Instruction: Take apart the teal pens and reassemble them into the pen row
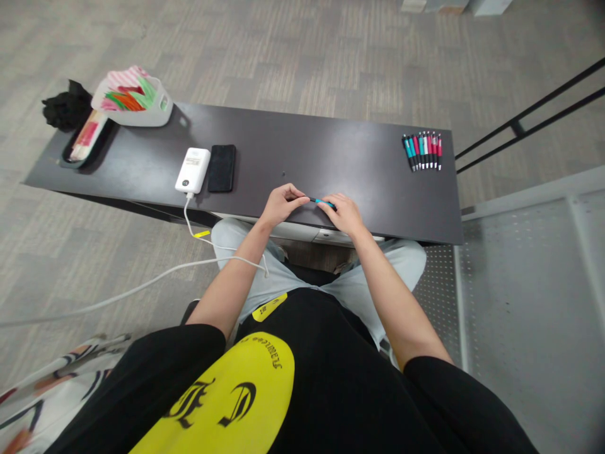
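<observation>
Between my hands, near the front edge of the dark desk (pixel 293 142), is a teal and black pen (pixel 324 202). My left hand (pixel 285 203) pinches its dark end between thumb and fingers. My right hand (pixel 344 213) is closed round the teal part, with the fingers covering some of it. The pen lies almost level, just over the desktop. A row of several pens (pixel 423 151) in teal, red and white with black grips lies side by side at the right end of the desk.
On the left stand a white power bank (pixel 193 170) with a white cable (pixel 155 275), a black phone (pixel 222 168), a white basket (pixel 161 107) of colourful strips, a dark tray (pixel 75 162) and a crumpled black bag (pixel 67 107). A grey perforated metal panel (pixel 534 284) borders the right side.
</observation>
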Tool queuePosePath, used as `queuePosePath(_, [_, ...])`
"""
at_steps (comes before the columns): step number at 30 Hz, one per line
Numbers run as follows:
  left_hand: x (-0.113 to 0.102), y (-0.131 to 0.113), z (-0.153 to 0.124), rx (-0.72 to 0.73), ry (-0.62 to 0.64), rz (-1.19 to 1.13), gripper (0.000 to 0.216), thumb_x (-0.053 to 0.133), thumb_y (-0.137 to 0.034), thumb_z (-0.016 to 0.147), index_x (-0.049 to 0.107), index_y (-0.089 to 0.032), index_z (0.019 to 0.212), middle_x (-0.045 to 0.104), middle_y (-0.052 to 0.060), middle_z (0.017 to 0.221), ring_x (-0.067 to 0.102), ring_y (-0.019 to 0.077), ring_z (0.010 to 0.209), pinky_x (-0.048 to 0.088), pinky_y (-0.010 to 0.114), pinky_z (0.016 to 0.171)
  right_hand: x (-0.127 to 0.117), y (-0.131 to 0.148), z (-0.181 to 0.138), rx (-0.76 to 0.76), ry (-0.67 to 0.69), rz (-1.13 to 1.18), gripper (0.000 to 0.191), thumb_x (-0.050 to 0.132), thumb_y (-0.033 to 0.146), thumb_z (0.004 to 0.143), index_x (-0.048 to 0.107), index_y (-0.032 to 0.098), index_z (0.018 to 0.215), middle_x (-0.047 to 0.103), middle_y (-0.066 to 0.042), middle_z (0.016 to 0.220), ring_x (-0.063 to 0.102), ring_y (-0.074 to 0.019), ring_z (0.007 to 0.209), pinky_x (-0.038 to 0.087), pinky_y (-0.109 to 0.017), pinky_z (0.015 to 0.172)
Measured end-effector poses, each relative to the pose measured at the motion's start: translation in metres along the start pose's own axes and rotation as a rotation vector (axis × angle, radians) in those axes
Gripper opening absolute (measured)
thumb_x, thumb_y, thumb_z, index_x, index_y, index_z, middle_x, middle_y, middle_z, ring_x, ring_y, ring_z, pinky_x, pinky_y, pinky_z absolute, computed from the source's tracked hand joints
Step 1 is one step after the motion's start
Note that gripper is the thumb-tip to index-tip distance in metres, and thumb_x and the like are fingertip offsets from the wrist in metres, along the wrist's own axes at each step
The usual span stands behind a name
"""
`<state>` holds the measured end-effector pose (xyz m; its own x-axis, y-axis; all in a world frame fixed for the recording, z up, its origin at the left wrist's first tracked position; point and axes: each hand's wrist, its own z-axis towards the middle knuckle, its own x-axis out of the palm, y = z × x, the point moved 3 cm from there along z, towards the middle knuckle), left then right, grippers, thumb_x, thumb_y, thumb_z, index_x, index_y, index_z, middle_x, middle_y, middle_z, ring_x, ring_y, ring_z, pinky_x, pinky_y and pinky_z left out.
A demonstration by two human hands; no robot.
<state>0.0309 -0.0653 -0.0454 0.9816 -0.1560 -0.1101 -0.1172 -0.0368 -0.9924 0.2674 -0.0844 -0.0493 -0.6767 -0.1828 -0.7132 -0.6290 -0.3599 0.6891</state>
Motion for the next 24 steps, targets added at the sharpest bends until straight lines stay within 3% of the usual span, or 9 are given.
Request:
queuePosePath(7, [0.003, -0.002, 0.0, 0.019, 0.006, 0.045, 0.037, 0.103, -0.053, 0.077, 0.076, -0.031, 0.089, 0.088, 0.004, 0.097, 0.085, 0.0289, 0.098, 0.07, 0.05, 0.102, 0.0, -0.001, 0.0, -0.004, -0.039, 0.029, 0.03, 0.062, 0.05, 0.119, 0.085, 0.033, 0.113, 0.089, -0.012, 0.119, 0.079, -0.0393, 0.114, 0.06, -0.058, 0.104])
queuePosePath(11, [0.004, -0.006, -0.001, 0.064, 0.046, 0.146, 0.021, 0.087, -0.05, 0.094, 0.081, -0.03, 0.1, 0.088, 0.004, 0.101, 0.085, 0.0267, 0.098, 0.069, 0.045, 0.1, -0.002, 0.001, -0.002, -0.01, -0.097, 0.064, 0.019, 0.069, 0.046, 0.116, 0.085, 0.035, 0.117, 0.088, -0.011, 0.123, 0.078, -0.0384, 0.118, 0.061, -0.058, 0.11])
queuePosePath(16, [0.005, -0.005, -0.002, 0.145, 0.094, 0.308, 0.038, 0.066, -0.063, 0.104, 0.078, -0.032, 0.087, 0.087, 0.005, 0.09, 0.082, 0.0302, 0.092, 0.064, 0.048, 0.093, -0.001, 0.004, -0.004, -0.038, -0.058, 0.013, 0.025, 0.066, 0.049, 0.118, 0.086, 0.034, 0.116, 0.088, -0.012, 0.118, 0.077, -0.0386, 0.112, 0.061, -0.057, 0.106])
queuePosePath(20, [0.01, -0.006, -0.003, 0.199, 0.095, 0.429, 0.044, 0.056, -0.06, 0.11, 0.071, -0.033, 0.079, 0.086, 0.007, 0.09, 0.082, 0.0317, 0.092, 0.063, 0.05, 0.095, 0.0, 0.006, -0.006, -0.034, -0.062, -0.04, 0.029, 0.063, 0.05, 0.12, 0.086, 0.033, 0.119, 0.087, -0.013, 0.117, 0.077, -0.0391, 0.114, 0.062, -0.056, 0.104])
queuePosePath(24, [0.012, -0.007, -0.004, 0.182, 0.099, 0.512, 0.038, 0.057, -0.053, 0.11, 0.071, -0.034, 0.08, 0.088, 0.007, 0.094, 0.081, 0.0318, 0.096, 0.063, 0.049, 0.098, 0.0, 0.007, -0.008, -0.025, -0.053, -0.063, 0.031, 0.06, 0.05, 0.121, 0.087, 0.033, 0.122, 0.088, -0.014, 0.12, 0.078, -0.0394, 0.116, 0.062, -0.056, 0.106])
